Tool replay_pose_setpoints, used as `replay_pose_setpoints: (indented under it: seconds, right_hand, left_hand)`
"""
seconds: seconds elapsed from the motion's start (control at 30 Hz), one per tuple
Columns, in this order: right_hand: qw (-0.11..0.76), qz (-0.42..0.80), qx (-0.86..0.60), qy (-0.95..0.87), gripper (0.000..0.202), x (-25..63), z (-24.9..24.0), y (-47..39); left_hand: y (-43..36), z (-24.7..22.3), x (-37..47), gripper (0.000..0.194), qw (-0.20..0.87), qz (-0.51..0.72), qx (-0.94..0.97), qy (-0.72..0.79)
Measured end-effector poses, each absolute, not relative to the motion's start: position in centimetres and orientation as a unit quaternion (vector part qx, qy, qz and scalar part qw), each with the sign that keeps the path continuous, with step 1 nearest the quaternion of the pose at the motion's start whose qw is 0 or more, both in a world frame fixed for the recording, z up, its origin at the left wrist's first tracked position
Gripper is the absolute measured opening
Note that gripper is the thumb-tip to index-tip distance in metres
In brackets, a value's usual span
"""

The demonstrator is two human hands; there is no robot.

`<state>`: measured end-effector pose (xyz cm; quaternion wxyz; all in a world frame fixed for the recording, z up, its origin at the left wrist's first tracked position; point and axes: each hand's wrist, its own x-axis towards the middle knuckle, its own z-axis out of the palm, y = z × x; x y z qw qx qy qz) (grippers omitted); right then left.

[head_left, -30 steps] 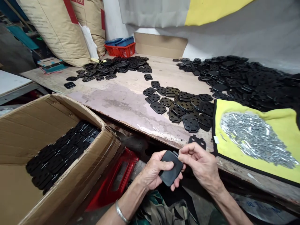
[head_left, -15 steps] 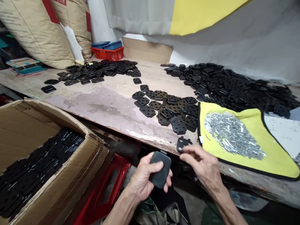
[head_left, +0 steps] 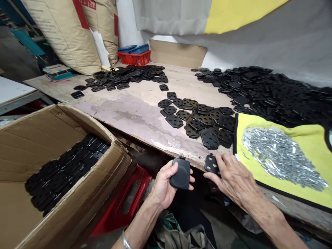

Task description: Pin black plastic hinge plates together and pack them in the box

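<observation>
In my left hand point(head_left: 166, 185) is a black flat plate point(head_left: 180, 174) with rounded corners, smooth face toward me and a small tab on its top edge. The thumb presses on its face and the fingers wrap behind. My right hand point(head_left: 234, 176) is at the table's front edge, with its thumb apart and fingertips on a black plate with holes point(head_left: 211, 164). That plate lies flat there, its right side hidden under the fingers. Just beyond it spreads a loose cluster of similar plates point(head_left: 210, 139). Right of it, a yellow cloth point(head_left: 243, 119) bears a heap of small silvery metal pins point(head_left: 282, 157).
An open cardboard box point(head_left: 103, 162) at lower left holds stacked black plates point(head_left: 59, 176). More plates pile up at the back right point(head_left: 280, 93) and back left point(head_left: 129, 74). A red crate point(head_left: 135, 58) and big paper sacks point(head_left: 62, 34) stand behind. A red stool point(head_left: 129, 200) sits below.
The view has turned left. My right hand has flattened out, its thumb and fingers further apart over the plate at the edge. My left hand still holds its plate, raised slightly.
</observation>
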<state>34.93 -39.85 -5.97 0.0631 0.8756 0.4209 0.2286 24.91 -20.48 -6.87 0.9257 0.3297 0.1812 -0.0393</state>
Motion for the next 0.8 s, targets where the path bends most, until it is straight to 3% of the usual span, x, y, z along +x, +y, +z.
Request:
replay_pose_setpoints:
  seconds: [0.1,0.23,0.37,0.57,0.63,0.8]
  right_hand:
    - [0.046,0.248,0.849,0.464,0.041,35.1,-5.5,-39.8]
    - [-0.048,0.27,0.82,0.502,0.024,33.0,-5.0,-38.7]
    - [-0.104,0.304,0.823,0.469,0.038,28.7,-6.1,-35.8]
    - [-0.117,0.227,0.877,0.407,0.057,25.3,-7.7,-33.7]
    - [-0.14,0.224,0.877,0.402,0.054,25.2,-7.9,-34.0]
    - [-0.271,0.223,0.874,0.336,0.057,25.3,-9.0,-34.6]
  left_hand:
    - [-20.8,-6.7,24.9,0.032,0.926,-0.043,0.328,0.181]
    - [-21.8,-6.5,24.6,0.033,0.934,-0.049,0.304,0.179]
    - [-22.7,-6.3,24.3,0.024,0.949,-0.019,0.253,0.186]
    - [-22.6,-7.0,23.7,0.015,0.925,0.005,0.316,0.211]
    - [-22.6,-7.2,23.4,0.016,0.924,0.009,0.314,0.219]
    - [-22.6,-7.2,23.1,0.023,0.925,0.02,0.32,0.205]
